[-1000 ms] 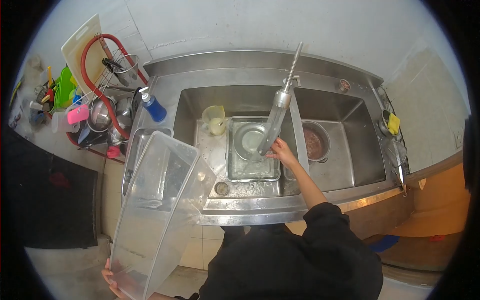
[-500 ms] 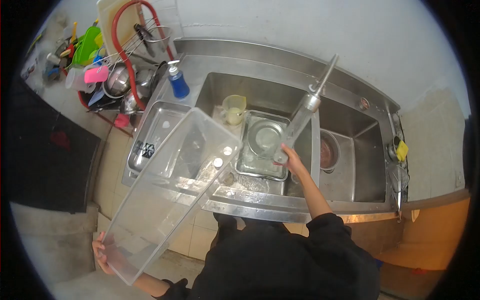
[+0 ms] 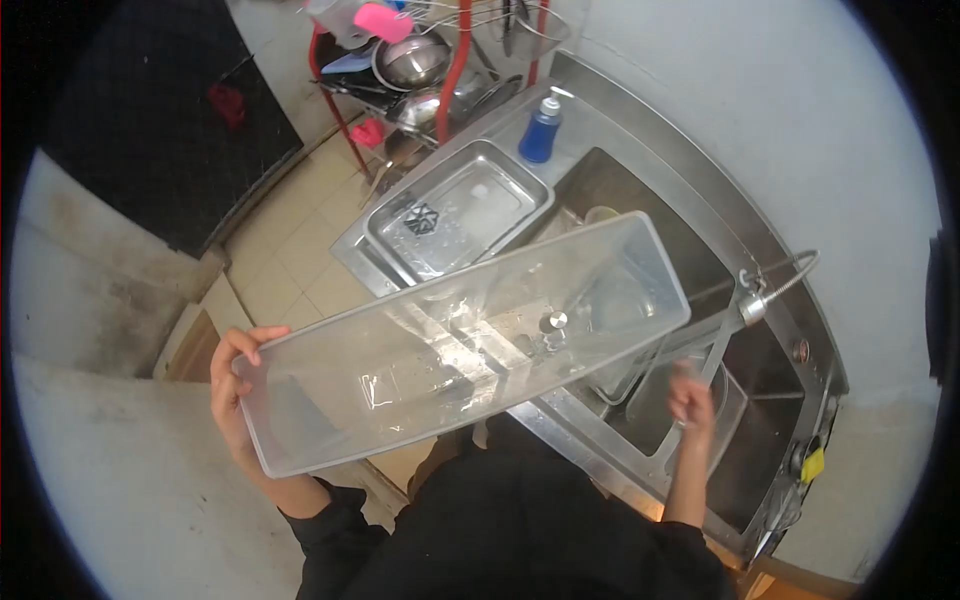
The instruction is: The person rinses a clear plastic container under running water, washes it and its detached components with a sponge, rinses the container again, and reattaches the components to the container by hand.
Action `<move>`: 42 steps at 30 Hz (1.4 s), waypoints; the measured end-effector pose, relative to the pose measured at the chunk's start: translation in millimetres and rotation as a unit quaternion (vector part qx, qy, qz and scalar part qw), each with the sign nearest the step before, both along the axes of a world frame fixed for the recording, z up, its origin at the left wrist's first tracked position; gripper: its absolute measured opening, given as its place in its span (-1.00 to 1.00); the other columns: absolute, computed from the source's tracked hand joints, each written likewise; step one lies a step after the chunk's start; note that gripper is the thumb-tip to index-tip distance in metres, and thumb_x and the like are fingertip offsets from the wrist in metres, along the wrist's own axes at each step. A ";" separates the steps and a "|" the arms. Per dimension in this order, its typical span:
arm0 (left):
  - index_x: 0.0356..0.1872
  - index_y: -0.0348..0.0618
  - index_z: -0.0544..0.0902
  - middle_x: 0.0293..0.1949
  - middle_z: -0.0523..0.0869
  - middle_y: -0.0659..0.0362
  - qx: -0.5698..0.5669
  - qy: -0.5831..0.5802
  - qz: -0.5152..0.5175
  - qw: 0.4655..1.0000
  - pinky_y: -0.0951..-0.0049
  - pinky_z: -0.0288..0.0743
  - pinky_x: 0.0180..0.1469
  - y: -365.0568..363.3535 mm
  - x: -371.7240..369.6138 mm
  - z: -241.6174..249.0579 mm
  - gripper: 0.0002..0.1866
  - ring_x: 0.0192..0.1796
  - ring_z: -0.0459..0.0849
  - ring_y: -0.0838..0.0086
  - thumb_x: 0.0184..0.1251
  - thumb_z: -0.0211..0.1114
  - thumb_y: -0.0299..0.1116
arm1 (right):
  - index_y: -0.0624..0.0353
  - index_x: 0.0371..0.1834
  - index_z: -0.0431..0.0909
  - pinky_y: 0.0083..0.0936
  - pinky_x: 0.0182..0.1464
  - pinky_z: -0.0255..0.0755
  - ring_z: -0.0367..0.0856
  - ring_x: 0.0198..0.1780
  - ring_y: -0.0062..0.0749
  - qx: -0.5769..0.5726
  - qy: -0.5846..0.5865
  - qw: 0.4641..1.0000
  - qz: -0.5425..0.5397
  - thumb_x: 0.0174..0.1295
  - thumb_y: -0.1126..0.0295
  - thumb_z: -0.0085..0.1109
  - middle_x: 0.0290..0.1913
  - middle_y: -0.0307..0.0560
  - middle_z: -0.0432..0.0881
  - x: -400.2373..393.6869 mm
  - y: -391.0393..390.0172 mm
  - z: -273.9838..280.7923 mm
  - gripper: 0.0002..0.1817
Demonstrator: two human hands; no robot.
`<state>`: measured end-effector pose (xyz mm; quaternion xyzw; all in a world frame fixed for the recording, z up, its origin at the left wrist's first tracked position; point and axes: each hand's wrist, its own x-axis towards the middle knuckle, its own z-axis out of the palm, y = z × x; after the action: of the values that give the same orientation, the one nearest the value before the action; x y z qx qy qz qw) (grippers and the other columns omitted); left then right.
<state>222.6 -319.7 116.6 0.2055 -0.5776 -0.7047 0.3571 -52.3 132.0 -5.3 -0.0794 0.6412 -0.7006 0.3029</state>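
Observation:
A long, clear plastic bin (image 3: 420, 365) slants across the front of the sink, its inside dotted with water drops. My left hand (image 3: 237, 380) grips its left end, fingers over the rim. The far end overlaps the sink basin in this view and partly hides a metal tray (image 3: 625, 380) inside. My right hand (image 3: 690, 397), smeared by motion, hovers over the sink just past the bin's right end. Close to it is the faucet (image 3: 752, 308), its spout angled toward the hand; whether my fingers hold the spout I cannot tell.
A steel tray (image 3: 480, 205) and a blue pump bottle (image 3: 538, 128) stand on the counter left of the basin. Behind them, a red-framed rack (image 3: 455, 70) holds metal bowls. A second basin (image 3: 765, 400) lies to the right, with a yellow sponge (image 3: 813, 464) at the edge.
The view has turned left. My left hand has raised its end of the bin, which now lies more crosswise over the sink. My right hand, earlier on the faucet spout, is now blurred.

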 end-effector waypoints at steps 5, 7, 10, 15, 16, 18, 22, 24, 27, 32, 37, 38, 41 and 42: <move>-0.53 -0.22 0.30 -0.17 0.56 -0.18 0.060 0.011 0.004 0.998 0.42 0.39 -0.08 4.0 -3.0 7.4 -0.83 -0.20 0.52 0.30 -0.28 -0.13 -0.45 | 0.35 -0.20 0.43 -0.51 -0.65 0.33 0.42 -0.74 -0.42 0.505 0.205 0.823 0.159 0.08 0.39 0.12 -0.54 -0.10 0.50 -10.3 3.8 -28.8 -0.72; -0.53 -0.22 0.30 -0.17 0.56 -0.19 0.063 0.001 0.005 0.998 0.42 0.41 -0.11 4.8 -2.6 7.4 -0.84 -0.21 0.53 0.30 -0.26 -0.12 -0.45 | 0.35 -0.12 0.40 -0.53 -0.66 0.36 0.44 -0.75 -0.36 0.325 0.043 0.943 0.061 0.08 0.44 0.07 -0.58 -0.08 0.47 -5.8 -8.8 39.0 -0.70; -0.53 -0.21 0.30 -0.19 0.56 -0.21 0.076 0.015 0.010 0.997 0.40 0.42 -0.12 3.0 -5.4 4.8 -0.86 -0.21 0.54 0.29 -0.19 -0.08 -0.42 | 0.35 -0.22 0.40 -0.53 -0.59 0.42 0.50 -0.67 -0.30 -0.146 -0.102 0.980 0.088 0.07 0.47 0.04 -0.59 -0.03 0.47 9.2 -4.5 72.6 -0.77; -0.52 -0.19 0.28 -0.24 0.56 -0.23 0.083 0.034 0.003 0.996 0.40 0.45 -0.15 1.0 -4.4 1.9 -0.84 -0.28 0.57 0.28 -0.14 -0.02 -0.36 | 0.36 -0.08 0.36 -0.39 -0.48 0.44 0.52 -0.56 -0.34 0.678 0.364 0.612 0.185 0.15 0.37 -0.01 -0.51 0.03 0.50 -31.7 65.5 12.8 -0.67; -0.52 -0.19 0.28 -0.24 0.56 -0.23 0.090 0.038 0.013 0.995 0.40 0.45 -0.15 4.0 -6.9 0.8 -0.84 -0.28 0.57 0.28 -0.14 -0.02 -0.36 | 0.35 0.04 0.31 -0.44 -0.49 0.40 0.49 -0.54 -0.40 0.568 0.256 0.777 0.092 0.19 0.31 -0.04 -0.48 -0.04 0.48 -42.8 69.0 39.9 -0.59; -0.53 -0.17 0.25 -0.28 0.55 -0.24 0.116 0.078 0.039 0.989 0.42 0.47 -0.18 9.8 -10.4 2.5 -0.80 -0.29 0.57 0.28 -0.23 0.01 -0.35 | 0.28 0.30 0.05 -0.57 -0.52 0.33 0.40 -0.54 -0.52 0.449 0.301 0.837 -0.090 0.24 0.25 -0.13 -0.40 -0.17 0.42 -32.0 16.1 123.7 -0.41; -0.54 -0.17 0.23 -0.31 0.54 -0.26 0.126 0.113 0.046 0.985 0.42 0.49 -0.20 14.0 -17.4 2.8 -0.77 -0.31 0.57 0.28 -0.31 0.01 -0.35 | 0.24 0.34 -0.09 -0.61 -0.35 0.37 0.43 -0.37 -0.48 0.278 0.345 0.893 -0.077 0.21 0.17 -0.16 -0.32 -0.08 0.45 31.3 -105.0 260.0 -0.33; -0.55 -0.16 0.21 -0.32 0.53 -0.26 0.134 0.117 0.042 0.983 0.41 0.50 -0.21 12.3 -17.4 1.7 -0.76 -0.31 0.57 0.26 -0.35 -0.02 -0.36 | 0.31 0.22 0.12 -0.57 -0.36 0.40 0.49 -0.38 -0.40 0.369 0.353 0.846 0.154 0.22 0.25 -0.18 -0.23 0.01 0.49 65.0 -153.5 294.8 -0.47; -0.55 -0.17 0.22 -0.31 0.53 -0.28 0.147 0.138 0.025 0.979 0.41 0.51 -0.22 8.6 -17.5 0.7 -0.76 -0.33 0.57 0.26 -0.35 -0.02 -0.35 | 0.38 0.09 0.23 -0.29 -0.34 0.46 0.55 -0.35 0.00 0.473 0.435 0.540 0.544 0.11 0.44 -0.02 -0.20 0.17 0.50 80.9 -253.9 308.1 -0.54; -0.56 -0.15 0.23 -0.31 0.54 -0.27 0.133 0.160 0.000 0.978 0.44 0.53 -0.27 -5.4 -15.0 -15.0 -0.78 -0.36 0.58 0.28 -0.32 0.00 -0.33 | 0.39 0.14 0.18 -0.21 -0.12 0.39 0.47 -0.07 0.15 0.471 0.277 0.473 0.691 0.24 0.29 -0.23 -0.09 0.31 0.46 56.9 -306.9 222.7 -0.53; -0.58 -0.18 0.29 -0.31 0.58 -0.22 0.176 0.162 -0.045 0.970 0.48 0.48 -0.23 -16.1 -10.6 -20.0 -0.78 -0.32 0.59 0.32 -0.37 -0.04 -0.32 | 0.25 0.26 0.08 -0.17 -0.04 0.35 0.46 -0.06 0.09 0.421 0.248 0.482 0.728 0.23 0.29 -0.21 -0.01 0.27 0.38 54.5 -297.6 87.7 -0.47; -0.57 -0.20 0.32 -0.31 0.59 -0.20 0.169 0.167 -0.055 0.970 0.46 0.45 -0.19 -17.2 -10.4 -22.3 -0.77 -0.30 0.59 0.32 -0.36 -0.04 -0.31 | 0.20 0.29 0.07 -0.17 -0.07 0.39 0.49 -0.10 0.05 0.427 0.264 0.480 0.719 0.18 0.33 -0.14 -0.03 0.23 0.37 64.3 -299.8 71.3 -0.43; -0.54 -0.21 0.33 -0.28 0.57 -0.26 0.127 0.185 -0.091 0.970 0.42 0.50 -0.16 -27.5 -7.3 -35.4 -0.79 -0.28 0.62 0.26 -0.30 -0.02 -0.34 | -0.03 0.35 -0.01 -0.29 -0.27 0.51 0.54 -0.23 -0.12 0.372 0.550 0.355 0.658 0.19 0.37 -0.10 -0.04 0.15 0.33 81.6 -309.1 40.0 -0.38; -0.53 -0.20 0.32 -0.26 0.56 -0.29 0.109 0.189 -0.104 0.970 0.41 0.53 -0.17 -29.8 -6.5 -38.7 -0.80 -0.28 0.65 0.23 -0.27 -0.01 -0.36 | -0.03 0.35 -0.01 -0.29 -0.27 0.51 0.54 -0.23 -0.12 0.373 0.547 0.352 0.662 0.19 0.37 -0.10 -0.04 0.15 0.33 84.6 -309.4 28.0 -0.38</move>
<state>216.1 -349.5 77.9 0.0447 -0.4375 -0.8227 0.3601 32.3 -177.4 22.7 -0.7222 0.6002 0.2367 0.2493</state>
